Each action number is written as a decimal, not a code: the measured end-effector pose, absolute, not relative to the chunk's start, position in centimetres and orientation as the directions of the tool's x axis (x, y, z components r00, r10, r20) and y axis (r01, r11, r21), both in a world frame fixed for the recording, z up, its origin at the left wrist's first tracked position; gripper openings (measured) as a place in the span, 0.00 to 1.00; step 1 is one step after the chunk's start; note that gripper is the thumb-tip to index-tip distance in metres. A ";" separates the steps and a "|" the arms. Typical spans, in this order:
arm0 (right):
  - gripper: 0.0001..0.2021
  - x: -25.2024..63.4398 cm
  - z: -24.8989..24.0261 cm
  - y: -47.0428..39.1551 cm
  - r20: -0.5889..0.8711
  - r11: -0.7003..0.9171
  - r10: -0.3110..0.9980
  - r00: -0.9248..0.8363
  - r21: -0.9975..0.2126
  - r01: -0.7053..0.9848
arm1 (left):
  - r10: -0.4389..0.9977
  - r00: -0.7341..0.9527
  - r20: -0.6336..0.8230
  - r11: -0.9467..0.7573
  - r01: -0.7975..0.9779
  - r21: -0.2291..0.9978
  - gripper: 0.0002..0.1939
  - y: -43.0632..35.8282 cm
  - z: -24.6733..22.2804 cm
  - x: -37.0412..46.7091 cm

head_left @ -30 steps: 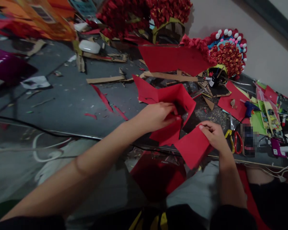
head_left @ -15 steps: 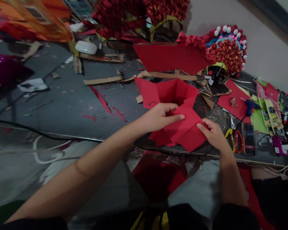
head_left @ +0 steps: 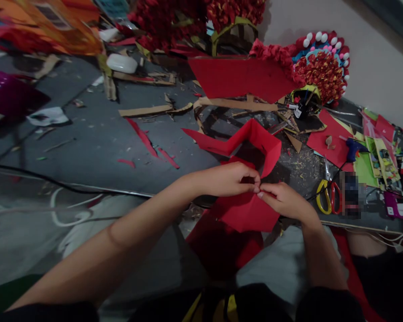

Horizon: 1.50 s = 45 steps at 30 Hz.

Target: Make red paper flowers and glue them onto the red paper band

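A folded red paper piece hangs over the table's front edge, pinched between both hands. My left hand has its thumb and fingers closed on its upper part. Close against it, my right hand grips the same paper, the fingertips of both hands almost touching. Just behind them a zigzag strip of red paper stands on its edge; whether it joins the held piece is hidden by my hands. Below, a darker red sheet lies between my legs.
Yellow-and-red scissors and a blue glue gun lie at the right. Behind are a red panel, cardboard strips and a small black bottle. A purple bag sits far left. Part of another person shows at lower right.
Both hands have come together, the right moving left and the left slightly down. The red paper has shifted toward me, and its back part has opened into a zigzag.
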State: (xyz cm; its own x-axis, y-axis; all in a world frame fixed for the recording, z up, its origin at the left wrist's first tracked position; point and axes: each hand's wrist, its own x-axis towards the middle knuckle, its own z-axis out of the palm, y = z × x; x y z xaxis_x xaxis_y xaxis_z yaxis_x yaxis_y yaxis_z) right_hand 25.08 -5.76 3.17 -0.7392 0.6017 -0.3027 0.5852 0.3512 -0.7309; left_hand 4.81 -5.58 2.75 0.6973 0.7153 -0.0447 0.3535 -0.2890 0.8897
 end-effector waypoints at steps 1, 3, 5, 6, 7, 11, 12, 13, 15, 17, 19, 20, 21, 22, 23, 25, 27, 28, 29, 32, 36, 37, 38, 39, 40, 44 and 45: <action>0.12 25.0 3.2 -5.7 -0.285 0.349 0.618 -0.732 -0.735 0.581 | 0.725 0.688 -0.031 -0.297 0.353 0.887 0.09 -5.6 2.7 4.8; 0.12 25.0 3.4 -5.7 -0.241 0.337 0.650 -0.721 -0.759 0.557 | 0.751 0.660 -0.006 -0.303 0.353 0.885 0.10 -5.6 2.7 5.0; 0.12 25.1 3.5 -5.7 -0.199 0.321 0.680 -0.706 -0.785 0.530 | 0.783 0.622 0.025 -0.302 0.344 0.889 0.10 -5.6 2.8 5.0; 0.12 25.2 3.6 -5.6 -0.186 0.311 0.700 -0.690 -0.790 0.528 | 0.803 0.595 0.040 -0.297 0.340 0.892 0.10 -5.6 2.8 5.0; 0.13 25.4 3.6 -5.5 -0.180 0.299 0.723 -0.667 -0.788 0.538 | 0.828 0.557 0.056 -0.290 0.341 0.894 0.10 -5.5 2.9 4.9; 0.14 27.1 3.6 -4.9 -0.160 0.224 0.837 -0.523 -0.772 0.595 | 0.936 0.343 0.077 -0.221 0.406 0.887 0.11 -5.0 3.1 3.6; 0.14 27.6 3.6 -4.7 -0.160 0.200 0.859 -0.486 -0.771 0.605 | 0.951 0.301 0.075 -0.205 0.426 0.881 0.12 -4.9 3.1 3.2; 0.15 28.2 3.6 -4.5 -0.163 0.174 0.877 -0.453 -0.770 0.614 | 0.959 0.274 0.070 -0.191 0.444 0.876 0.12 -4.8 3.1 2.8; 0.15 29.5 3.6 -4.1 -0.176 0.125 0.904 -0.390 -0.764 0.633 | 0.968 0.246 0.056 -0.169 0.471 0.865 0.13 -4.7 3.0 2.2; 0.16 30.7 3.6 -3.8 -0.184 0.080 0.922 -0.339 -0.769 0.634 | 0.972 0.232 0.043 -0.157 0.502 0.851 0.13 -4.6 2.9 1.7; 0.16 31.7 3.7 -3.6 -0.191 0.031 0.937 -0.293 -0.788 0.615 | 0.977 0.213 0.030 -0.144 0.545 0.826 0.13 -4.6 2.8 1.4; 0.16 32.1 3.7 -3.5 -0.203 -0.001 0.941 -0.272 -0.803 0.596 | 0.979 0.205 0.020 -0.136 0.569 0.811 0.12 -4.5 2.7 1.3; 0.16 32.4 3.7 -3.5 -0.219 -0.037 0.942 -0.253 -0.819 0.572 | 0.979 0.202 0.008 -0.129 0.595 0.794 0.12 -4.5 2.7 1.2; 0.16 32.5 3.8 -3.6 -0.242 -0.078 0.940 -0.239 -0.837 0.542 | 0.979 0.205 -0.004 -0.126 0.619 0.776 0.12 -4.4 2.6 1.2; 0.16 32.4 3.7 -3.7 -0.272 -0.122 0.934 -0.232 -0.853 0.507 | 0.976 0.217 -0.015 -0.130 0.640 0.758 0.11 -4.4 2.5 1.3; 0.16 31.7 3.7 -4.0 -0.355 -0.208 0.894 -0.273 -0.869 0.449 | 0.967 0.253 -0.027 -0.157 0.675 0.721 0.11 -4.3 2.4 1.5; 0.15 30.3 3.6 -4.4 -0.436 -0.255 0.819 -0.372 -0.859 0.444 | 0.958 0.286 -0.033 -0.187 0.703 0.686 0.12 -4.3 2.3 1.9; 0.15 29.6 3.6 -4.7 -0.458 -0.248 0.781 -0.426 -0.852 0.462 | 0.955 0.295 -0.032 -0.198 0.713 0.673 0.12 -4.3 2.2 2.1; 0.14 28.7 3.6 -4.9 -0.461 -0.217 0.750 -0.474 -0.849 0.481 | 0.954 0.298 -0.028 -0.204 0.719 0.665 0.13 -4.4 2.2 2.3; 0.14 26.6 3.6 -5.6 -0.397 -0.080 0.708 -0.584 -0.867 0.493 | 0.955 0.295 0.003 -0.222 0.712 0.666 0.15 -4.5 2.4 2.9; 0.13 24.8 3.1 -6.3 -0.401 -0.144 0.686 -0.607 -0.893 0.427 | 0.954 0.296 0.052 -0.243 0.658 0.713 0.23 -5.0 3.0 3.4; 0.13 24.5 2.8 -6.4 -0.411 -0.191 0.691 -0.595 -0.897 0.399 | 0.952 0.300 0.066 -0.250 0.630 0.735 0.24 -5.1 3.2 3.5; 0.13 24.3 2.5 -6.5 -0.421 -0.234 0.699 -0.578 -0.898 0.372 | 0.948 0.306 0.081 -0.259 0.601 0.756 0.25 -5.2 3.2 3.6; 0.14 24.0 2.2 -6.5 -0.430 -0.267 0.710 -0.558 -0.897 0.352 | 0.945 0.313 0.096 -0.269 0.575 0.773 0.25 -5.3 3.2 3.7; 0.15 23.8 1.8 -6.5 -0.438 -0.289 0.722 -0.535 -0.894 0.342 | 0.942 0.316 0.112 -0.280 0.557 0.781 0.26 -5.3 3.2 3.8; 0.15 23.3 0.8 -6.2 -0.414 -0.279 0.789 -0.454 -0.900 0.336 | 0.943 0.282 0.177 -0.314 0.579 0.752 0.20 -5.3 2.8 4.5; 0.15 23.2 0.6 -6.1 -0.388 -0.254 0.809 -0.442 -0.908 0.332 | 0.941 0.272 0.199 -0.325 0.575 0.751 0.18 -5.3 2.8 4.6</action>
State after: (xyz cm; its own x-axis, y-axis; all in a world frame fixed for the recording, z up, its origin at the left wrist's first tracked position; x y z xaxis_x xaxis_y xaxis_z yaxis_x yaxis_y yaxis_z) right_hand 23.22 -6.14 0.60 -0.4419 0.8090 -0.3877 0.3319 -0.2540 -0.9085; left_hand 4.63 -5.29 2.75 0.2721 0.9414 0.1992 0.5748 -0.3250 0.7509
